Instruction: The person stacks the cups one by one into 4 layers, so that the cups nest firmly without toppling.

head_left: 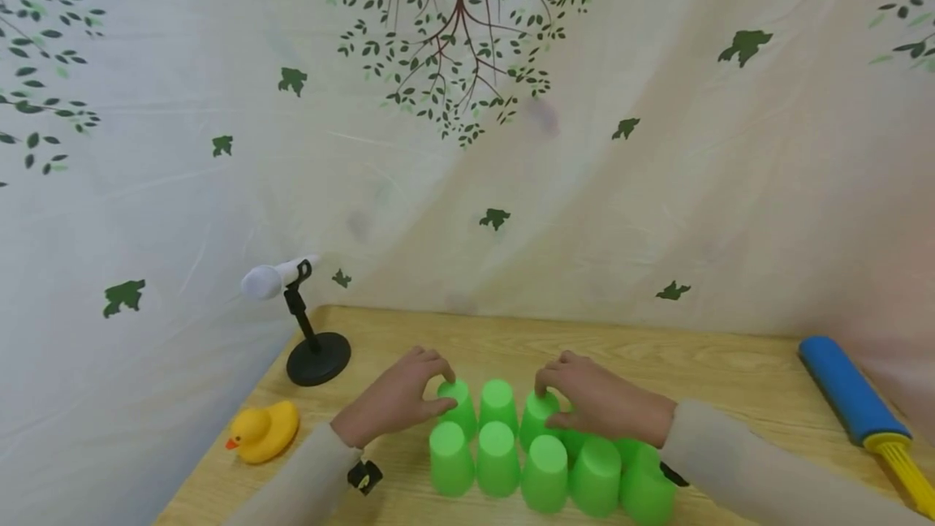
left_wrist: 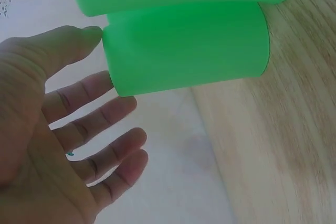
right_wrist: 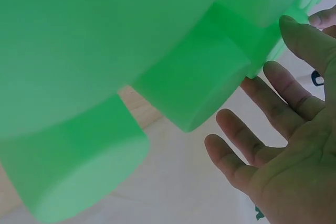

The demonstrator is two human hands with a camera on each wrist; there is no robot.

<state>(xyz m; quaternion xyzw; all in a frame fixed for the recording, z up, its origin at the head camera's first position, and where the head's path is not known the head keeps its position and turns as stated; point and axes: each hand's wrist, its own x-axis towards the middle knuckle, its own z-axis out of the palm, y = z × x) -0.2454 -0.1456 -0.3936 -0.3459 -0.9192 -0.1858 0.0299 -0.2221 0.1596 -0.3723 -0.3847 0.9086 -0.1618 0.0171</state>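
Green plastic cups stand upside down in two close rows on the wooden table. My left hand (head_left: 398,398) reaches to the leftmost cup (head_left: 458,411) of the back row, thumb and index finger at either side of its raised base. The left wrist view shows the thumb (left_wrist: 84,43) and index fingertip against that cup's base edge; the other fingers are spread loosely beyond it. Farther right, my right hand (head_left: 602,398) has thumb and index finger about the top of another back-row cup (head_left: 539,420). Between the hands stands one more cup (head_left: 498,406). My right forearm partly hides the right-hand cups.
A yellow rubber duck (head_left: 266,433) sits left of my left forearm. Behind it, a white microphone (head_left: 273,278) rests on a black stand (head_left: 318,357). A blue and yellow pump-like tube (head_left: 850,388) lies at the right table edge. A leaf-patterned cloth (head_left: 409,226) hangs behind the table.
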